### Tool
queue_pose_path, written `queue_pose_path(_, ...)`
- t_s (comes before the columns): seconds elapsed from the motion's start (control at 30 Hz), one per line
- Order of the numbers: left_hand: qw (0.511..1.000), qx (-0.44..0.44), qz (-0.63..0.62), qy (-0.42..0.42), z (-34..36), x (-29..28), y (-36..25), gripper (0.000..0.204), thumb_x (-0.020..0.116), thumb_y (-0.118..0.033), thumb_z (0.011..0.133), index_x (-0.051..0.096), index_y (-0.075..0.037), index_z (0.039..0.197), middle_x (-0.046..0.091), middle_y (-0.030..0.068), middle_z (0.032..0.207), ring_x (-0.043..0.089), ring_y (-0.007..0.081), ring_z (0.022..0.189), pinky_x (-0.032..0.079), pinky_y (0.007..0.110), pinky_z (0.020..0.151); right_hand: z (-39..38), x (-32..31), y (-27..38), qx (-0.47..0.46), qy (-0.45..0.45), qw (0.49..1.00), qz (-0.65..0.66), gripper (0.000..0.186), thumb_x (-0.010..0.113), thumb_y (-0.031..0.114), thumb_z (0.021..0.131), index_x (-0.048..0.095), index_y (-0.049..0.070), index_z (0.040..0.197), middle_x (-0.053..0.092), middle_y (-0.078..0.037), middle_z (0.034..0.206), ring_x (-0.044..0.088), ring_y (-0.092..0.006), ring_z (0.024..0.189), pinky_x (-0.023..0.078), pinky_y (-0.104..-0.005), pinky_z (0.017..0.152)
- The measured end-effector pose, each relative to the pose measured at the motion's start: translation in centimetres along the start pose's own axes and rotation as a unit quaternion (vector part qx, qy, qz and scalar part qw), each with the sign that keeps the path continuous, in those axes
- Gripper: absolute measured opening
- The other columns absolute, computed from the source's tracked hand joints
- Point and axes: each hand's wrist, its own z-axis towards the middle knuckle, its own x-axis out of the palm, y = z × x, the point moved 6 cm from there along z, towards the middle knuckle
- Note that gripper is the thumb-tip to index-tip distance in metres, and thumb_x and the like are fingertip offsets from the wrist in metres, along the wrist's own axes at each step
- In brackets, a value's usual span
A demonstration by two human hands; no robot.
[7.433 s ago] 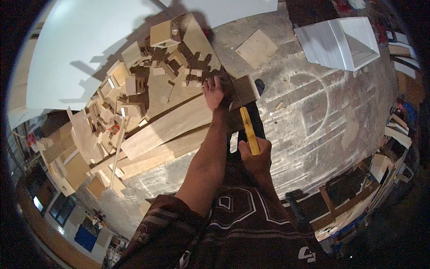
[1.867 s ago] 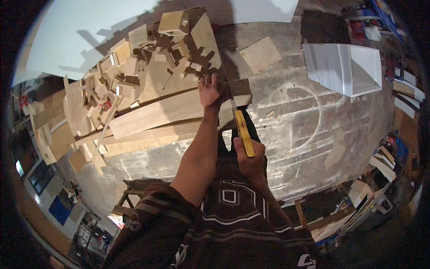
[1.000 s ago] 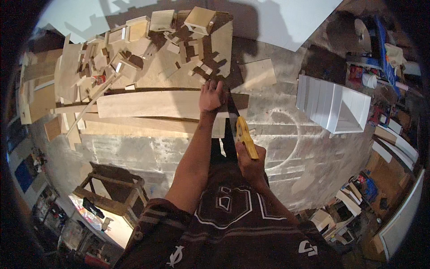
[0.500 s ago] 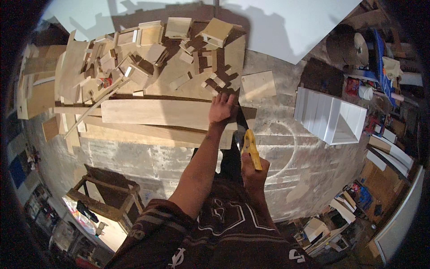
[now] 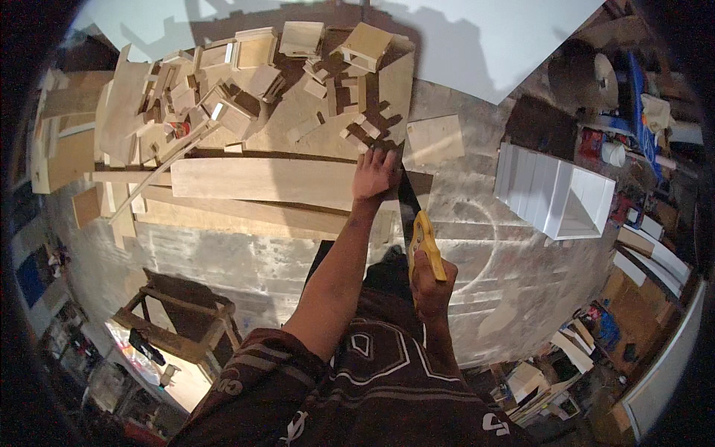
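Note:
My right hand (image 5: 430, 283) is closed on the yellow handle of a handsaw (image 5: 422, 242). Its dark blade runs up beside my left hand (image 5: 375, 177) and crosses a long pale plank (image 5: 264, 178) near that plank's right end. My left hand grips the plank just left of the blade, fingers bent over the far edge. Behind the plank, a wooden board (image 5: 298, 138) bears several small wooden blocks and boxes (image 5: 363, 46), with a thin strip (image 5: 156, 179) lying diagonally at the left.
A white panel (image 5: 477, 41) is at the top. At right a white shelf unit (image 5: 521, 184) and a loose square board (image 5: 436, 138) lie on the concrete floor (image 5: 514, 276). A wooden frame (image 5: 179, 328) stands lower left; offcuts (image 5: 573, 346) are piled lower right.
The view has turned, so the planks now lie more level across it. Since the previous frames, both hands and saw appear slightly further right; the grips are unchanged.

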Motion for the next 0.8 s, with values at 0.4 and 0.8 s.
queue_pose_path(0.4,0.999,-0.004,-0.004,0.032,0.1,-0.1,-0.3,0.038,0.066,-0.025,0.078,0.056,-0.010,0.111,0.057,0.0158,0.110,0.052,0.0393,0.111,0.043,0.052,0.094,-2.9,1.4,-0.9,-0.077,-0.038,0.992,-0.087,0.034,0.064,0.017,0.095,0.052,0.002,0.068,0.046,0.000,0.056,0.040,-0.0067,0.051,0.032,-0.0292,0.045)
queue_pose_path(0.8,0.999,0.018,0.042,-0.008,0.5,-0.9,-0.9,0.030,0.064,-0.020,0.078,0.057,-0.011,0.106,0.056,0.0145,0.097,0.053,0.0373,0.097,0.045,0.050,0.085,-2.4,0.8,-1.5,-0.045,0.024,0.999,-0.019,0.034,0.064,0.016,0.096,0.050,0.004,0.067,0.046,0.002,0.054,0.039,-0.0052,0.050,0.031,-0.0276,0.044)
